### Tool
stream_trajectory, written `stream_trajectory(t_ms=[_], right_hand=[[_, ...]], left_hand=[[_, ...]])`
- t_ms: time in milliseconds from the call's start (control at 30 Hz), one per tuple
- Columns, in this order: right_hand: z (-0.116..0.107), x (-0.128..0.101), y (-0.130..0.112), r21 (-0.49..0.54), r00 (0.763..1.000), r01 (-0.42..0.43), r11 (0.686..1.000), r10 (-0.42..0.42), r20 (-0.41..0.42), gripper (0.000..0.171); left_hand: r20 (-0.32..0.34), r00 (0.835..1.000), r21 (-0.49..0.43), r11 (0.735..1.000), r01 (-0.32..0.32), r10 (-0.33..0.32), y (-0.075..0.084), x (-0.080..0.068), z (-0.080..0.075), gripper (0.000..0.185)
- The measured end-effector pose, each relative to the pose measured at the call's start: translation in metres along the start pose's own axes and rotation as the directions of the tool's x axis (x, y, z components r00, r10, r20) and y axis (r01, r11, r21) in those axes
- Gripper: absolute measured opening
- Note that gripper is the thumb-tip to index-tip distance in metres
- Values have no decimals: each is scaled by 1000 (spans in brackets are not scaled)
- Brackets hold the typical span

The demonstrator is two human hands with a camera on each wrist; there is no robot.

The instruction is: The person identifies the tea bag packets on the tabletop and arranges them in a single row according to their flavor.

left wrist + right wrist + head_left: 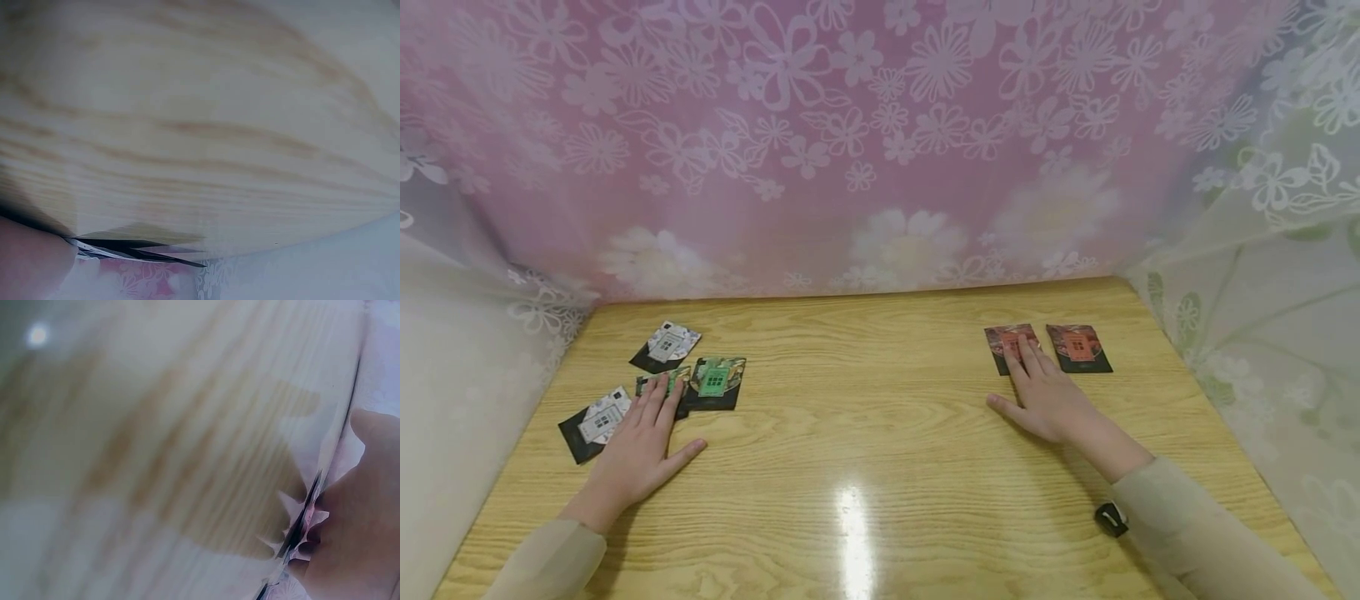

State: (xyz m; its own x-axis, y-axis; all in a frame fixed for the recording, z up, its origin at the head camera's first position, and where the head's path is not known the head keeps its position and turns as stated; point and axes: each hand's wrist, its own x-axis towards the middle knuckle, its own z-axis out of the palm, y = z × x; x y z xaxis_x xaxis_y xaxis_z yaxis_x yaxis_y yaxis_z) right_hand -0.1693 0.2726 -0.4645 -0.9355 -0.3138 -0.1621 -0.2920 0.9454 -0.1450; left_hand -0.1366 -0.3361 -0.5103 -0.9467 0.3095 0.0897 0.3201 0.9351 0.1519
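Note:
In the head view my left hand (638, 454) lies flat with straight fingers on a green-and-black packet (682, 377), partly hiding it. Right beside it is a second green-and-black packet (716, 382). A white-and-black packet (667, 345) sits just behind, and another white-and-black packet (597, 423) lies to the left of the hand. On the table's far right, the extended fingers of my right hand (1047, 402) rest on a red-and-black packet (998, 338), covering part of it. A matching red packet (1079, 347) lies to its right, untouched. Both wrist views show mostly blurred wood.
All the packets lie on a wood-grain table (865, 417). A pink floral cloth (820, 200) hangs along its back edge, with pale floral cloth (1277, 325) at the sides. A small black object (1110, 518) shows beside the right sleeve.

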Motion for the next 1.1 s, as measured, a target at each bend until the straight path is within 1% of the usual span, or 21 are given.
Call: stream_trajectory(t_ms=[233,467,800,933,1033,1100], right_hand=[[-2,-3,-2,7,1000,8,1000,-8,-5,92],[2,-2,-3,-3,1000,20,1000,-20,-7,91],[3,3,-10,13,1000,-8,1000,8,9,91],[4,2,-8,21,1000,0,1000,0,-15,91],[5,3,-8,32,998,27,999,-25,-56,92],[4,5,-9,23,997,42,999,-40,-67,91]], left_hand=[[2,1000,-3,1000,2,-2,0,0,0,102],[8,1000,-4,1000,4,-4,1,1,-1,102],[-6,1000,-12,1000,0,0,1,-1,-1,102],[-10,1000,-10,1000,-2,2,0,0,0,102],[-15,1000,-3,1000,-4,4,-1,0,1,102],[-16,1000,-2,1000,-5,5,-1,0,2,102]])
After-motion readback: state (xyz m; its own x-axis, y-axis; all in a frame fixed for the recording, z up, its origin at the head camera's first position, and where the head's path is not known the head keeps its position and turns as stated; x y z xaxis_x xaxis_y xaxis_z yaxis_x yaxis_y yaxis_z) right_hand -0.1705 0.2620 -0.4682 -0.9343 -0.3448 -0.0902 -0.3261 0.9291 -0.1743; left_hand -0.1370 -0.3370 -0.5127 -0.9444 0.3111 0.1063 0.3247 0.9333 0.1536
